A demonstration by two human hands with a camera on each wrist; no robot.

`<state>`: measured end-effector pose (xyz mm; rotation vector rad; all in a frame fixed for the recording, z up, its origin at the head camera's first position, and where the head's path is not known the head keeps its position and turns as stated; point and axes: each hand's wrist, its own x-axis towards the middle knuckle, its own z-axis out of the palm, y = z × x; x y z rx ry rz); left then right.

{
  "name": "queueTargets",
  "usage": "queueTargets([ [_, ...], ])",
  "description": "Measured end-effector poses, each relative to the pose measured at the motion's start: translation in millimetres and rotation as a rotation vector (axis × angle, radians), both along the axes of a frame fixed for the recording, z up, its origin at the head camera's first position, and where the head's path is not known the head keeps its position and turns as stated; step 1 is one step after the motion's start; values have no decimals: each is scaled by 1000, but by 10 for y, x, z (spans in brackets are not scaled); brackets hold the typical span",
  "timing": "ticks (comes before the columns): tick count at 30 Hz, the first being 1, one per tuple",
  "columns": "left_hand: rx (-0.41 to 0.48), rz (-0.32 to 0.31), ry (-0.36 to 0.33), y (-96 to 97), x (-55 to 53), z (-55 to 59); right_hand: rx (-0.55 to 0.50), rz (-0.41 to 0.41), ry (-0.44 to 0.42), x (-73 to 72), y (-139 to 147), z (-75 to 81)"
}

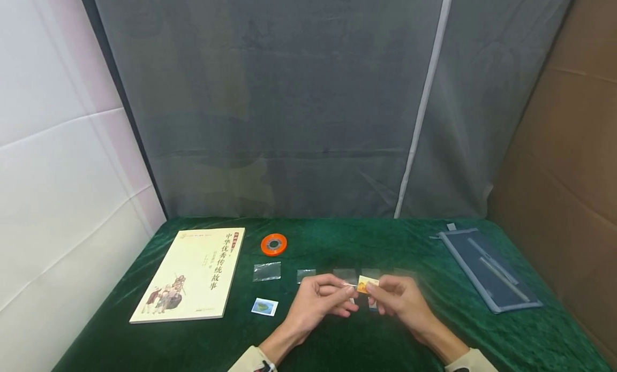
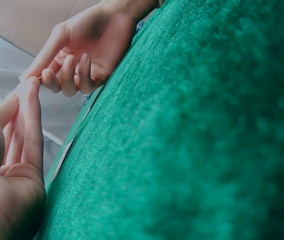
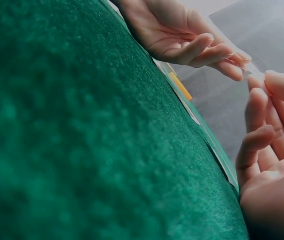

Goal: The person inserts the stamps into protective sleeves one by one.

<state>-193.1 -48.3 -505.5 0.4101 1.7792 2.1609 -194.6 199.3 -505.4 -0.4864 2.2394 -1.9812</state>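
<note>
In the head view my left hand (image 1: 320, 300) pinches a small clear plastic sleeve (image 1: 350, 285) between thumb and forefinger. Facing it, my right hand (image 1: 402, 302) holds a small yellow stamp (image 1: 365, 282) by its right side, with the thumb over its lower part. The stamp's left edge meets the sleeve's end, both held above the green cloth. In the wrist views the two hands' fingertips come close together, and the other right-hand fingers (image 2: 67, 77) curl loosely. Part of another stamp (image 1: 373, 303) shows beneath the right hand.
Left of the hands a blue-green stamp (image 1: 264, 306) lies on the green cloth (image 1: 318, 238). Several clear sleeves, one being a larger sleeve (image 1: 267, 271), form a row behind. An orange tape roll (image 1: 265, 244), a cream book (image 1: 193, 270) and a blue zip pouch (image 1: 482, 265) lie around.
</note>
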Motion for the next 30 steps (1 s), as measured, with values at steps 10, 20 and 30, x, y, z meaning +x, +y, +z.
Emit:
queueTargets([
  [10, -2, 3, 2, 10, -1, 4, -21, -18, -33, 7, 13, 4],
  [20, -20, -10, 15, 11, 10, -4, 21, -16, -55, 20, 2, -1],
  [30, -31, -37, 24, 3, -4, -9, 23, -12, -55, 12, -25, 13],
])
